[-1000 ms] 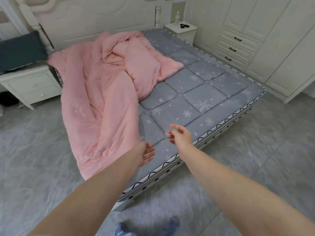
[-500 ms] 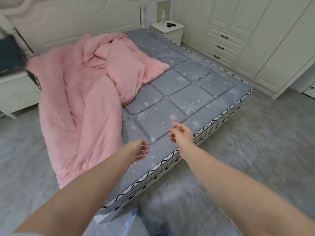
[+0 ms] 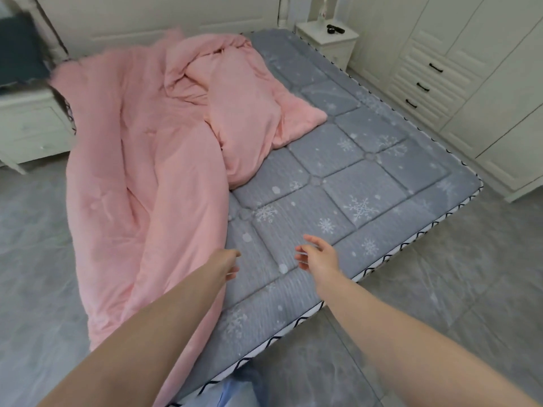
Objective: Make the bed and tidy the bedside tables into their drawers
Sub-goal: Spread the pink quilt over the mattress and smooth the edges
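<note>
Pink quilt (image 3: 141,177) crumpled across mattress (image 3: 361,183)

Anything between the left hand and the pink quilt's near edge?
Nothing visible. The left hand hangs open over bare mattress right beside the quilt edge, with no object between them. The right hand is open too, farther right over the mattress.

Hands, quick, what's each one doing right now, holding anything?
Left hand: open, fingers relaxed, holding nothing, beside the edge of the rumpled pink quilt.
Right hand: open, fingers spread, holding nothing, above the grey snowflake-patterned mattress.
</note>
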The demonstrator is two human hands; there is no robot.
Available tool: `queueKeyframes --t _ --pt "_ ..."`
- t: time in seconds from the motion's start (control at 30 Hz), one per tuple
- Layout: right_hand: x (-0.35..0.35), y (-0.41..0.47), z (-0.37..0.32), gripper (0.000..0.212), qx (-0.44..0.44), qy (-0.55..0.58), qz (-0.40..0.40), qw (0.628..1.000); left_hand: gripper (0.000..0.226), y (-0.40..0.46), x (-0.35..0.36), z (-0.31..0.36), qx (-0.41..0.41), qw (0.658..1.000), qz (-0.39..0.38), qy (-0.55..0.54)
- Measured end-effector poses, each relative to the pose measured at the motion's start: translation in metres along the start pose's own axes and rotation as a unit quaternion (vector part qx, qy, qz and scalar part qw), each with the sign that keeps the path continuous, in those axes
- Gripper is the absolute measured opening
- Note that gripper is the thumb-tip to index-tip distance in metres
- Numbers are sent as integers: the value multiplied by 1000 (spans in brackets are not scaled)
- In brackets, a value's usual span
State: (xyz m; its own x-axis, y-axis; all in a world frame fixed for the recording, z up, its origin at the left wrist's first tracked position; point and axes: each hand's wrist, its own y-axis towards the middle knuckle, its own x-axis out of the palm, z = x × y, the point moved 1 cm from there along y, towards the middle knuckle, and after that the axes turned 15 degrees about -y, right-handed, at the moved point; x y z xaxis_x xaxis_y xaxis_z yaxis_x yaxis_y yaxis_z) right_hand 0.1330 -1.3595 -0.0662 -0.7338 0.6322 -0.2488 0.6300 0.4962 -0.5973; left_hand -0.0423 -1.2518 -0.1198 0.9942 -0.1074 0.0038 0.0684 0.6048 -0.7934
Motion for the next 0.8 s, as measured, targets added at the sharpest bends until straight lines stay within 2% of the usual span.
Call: queueKeyframes --t 0.07,0.2,0.33,0.4,0.53,0.67,0.77,0.8 --pt "17 18 -6 25 4 -18 -4 1000 27 22 -3 10 2 1000 5 -11" --pt "46 41 -2 24 12 -46 -30 998 25 55 -5 14 -50 998 -7 -36" --pt "70 61 6 22 38 -77 -61 994 33 87 -6 12 -27 1000 10 4" --pt "82 75 11 23 48 -95 -77 991 36 98 -4 11 -57 997 -19 -52" --pt "108 100 24 24 69 -122 -109 984 71 122 2 -2 -132 976 -40 -171" --pt "140 131 34 27 78 -170 -146 971 69 157 13 -15 -157 944 -8 -289" --pt "162 160 30 26 64 -205 -162 963 37 183 18 -21 -167 907 16 -387" --pt "168 168 28 27 59 -212 -168 961 33 190 19 -24 -167 887 26 -429"
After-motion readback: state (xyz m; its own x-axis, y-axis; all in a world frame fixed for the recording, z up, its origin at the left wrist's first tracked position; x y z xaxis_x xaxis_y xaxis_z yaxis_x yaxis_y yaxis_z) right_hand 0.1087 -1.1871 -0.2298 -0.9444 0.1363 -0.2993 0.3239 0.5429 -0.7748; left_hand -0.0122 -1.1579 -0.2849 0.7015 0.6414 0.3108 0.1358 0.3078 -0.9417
